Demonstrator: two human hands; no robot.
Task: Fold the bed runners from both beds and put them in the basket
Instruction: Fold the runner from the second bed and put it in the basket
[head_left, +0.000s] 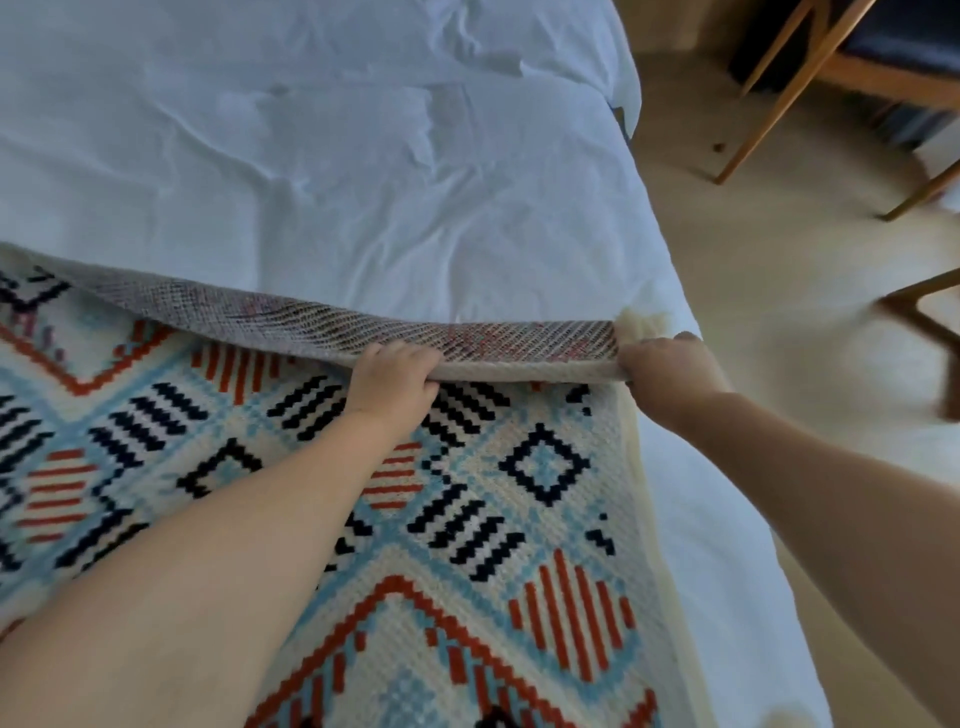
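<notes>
A woven bed runner (519, 519) with cream, light-blue, red and black diamond patterns lies across the near part of a bed with a white sheet (337, 171). Its far edge is lifted and curled back, showing the grey underside (363, 322). My left hand (389, 374) grips that raised edge near the middle. My right hand (665, 371) grips the same edge at its right corner, by the cream fringe. No basket is in view.
The bed's right edge runs down the frame, with beige carpet (779, 312) beside it. Wooden chair or table legs (779, 88) stand at the top right, and another dark wooden leg (924, 322) is at the right.
</notes>
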